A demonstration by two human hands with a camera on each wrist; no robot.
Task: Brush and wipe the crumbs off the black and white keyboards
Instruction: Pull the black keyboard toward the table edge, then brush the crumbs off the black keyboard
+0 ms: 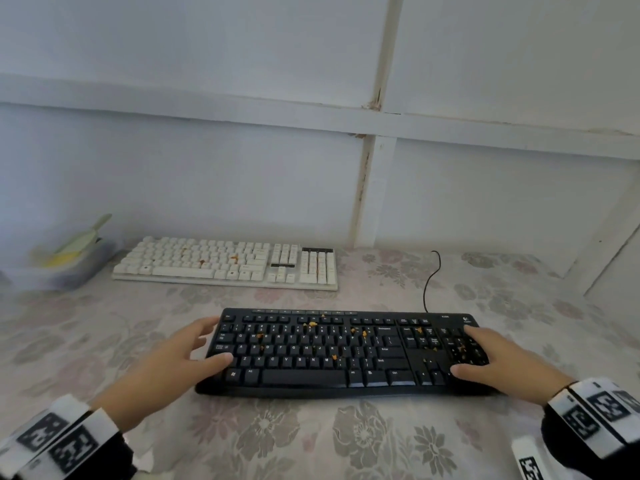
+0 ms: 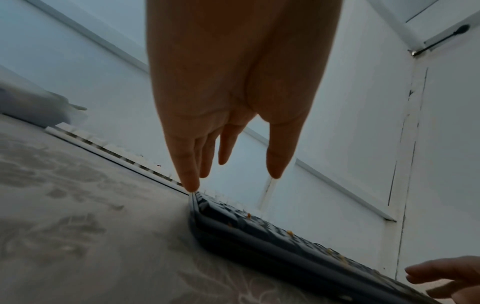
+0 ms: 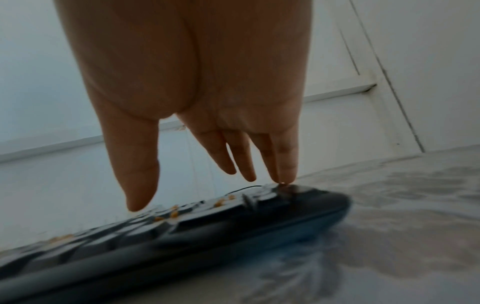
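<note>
A black keyboard [image 1: 343, 353] lies near me on the flowered cloth, with orange crumbs [image 1: 312, 324] scattered over its keys. My left hand [image 1: 204, 344] is at its left end with straight, spread fingers, the thumb over the lower left keys. My right hand [image 1: 474, 355] lies over the number pad at the right end, fingers straight. In the right wrist view the fingertips [image 3: 285, 176] touch the black keyboard [image 3: 182, 232]. In the left wrist view my left hand [image 2: 233, 164] hangs above the keyboard's corner [image 2: 197, 201]. A white keyboard [image 1: 228, 263] with crumbs lies farther back.
A clear plastic box [image 1: 59, 268] at the back left holds a pale green brush [image 1: 86, 239] and something yellow. The black keyboard's cable [image 1: 431, 282] curls behind it. A white panelled wall [image 1: 311, 150] stands right behind the table.
</note>
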